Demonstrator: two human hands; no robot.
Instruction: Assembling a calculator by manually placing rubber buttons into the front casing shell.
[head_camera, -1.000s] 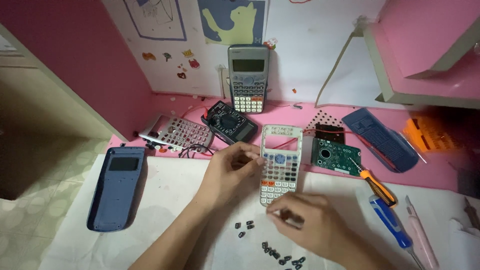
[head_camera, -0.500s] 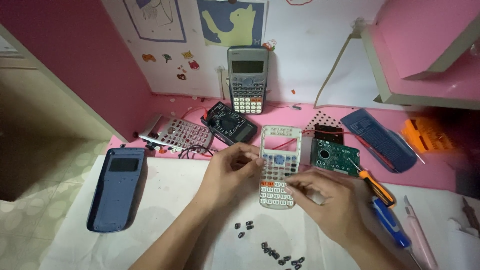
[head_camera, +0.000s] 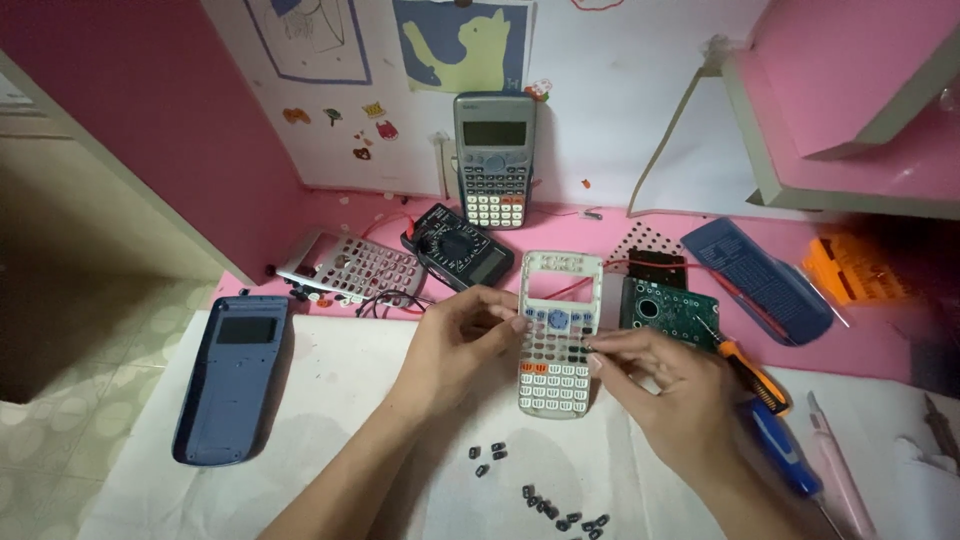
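My left hand (head_camera: 455, 345) grips the left edge of a white calculator front panel (head_camera: 556, 340), which lies flat on white paper with light keys in its lower rows. My right hand (head_camera: 665, 385) pinches at the panel's right side, fingertips over the dark middle rows; what it pinches is too small to see. Several small black keys (head_camera: 560, 510) lie loose on the paper just below the panel. A green circuit board (head_camera: 668, 310) rests right of the panel.
A blue calculator back shell (head_camera: 232, 375) lies at left, a grey keypad frame (head_camera: 350, 267) and black multimeter (head_camera: 457, 245) behind. A grey calculator (head_camera: 494, 160) leans on the wall. An orange screwdriver (head_camera: 750, 372), blue tool (head_camera: 785, 455) and blue cover (head_camera: 755, 275) sit right.
My right hand has risen from the loose black keys at the paper's lower part up to the panel's right side. The left hand has kept its hold.
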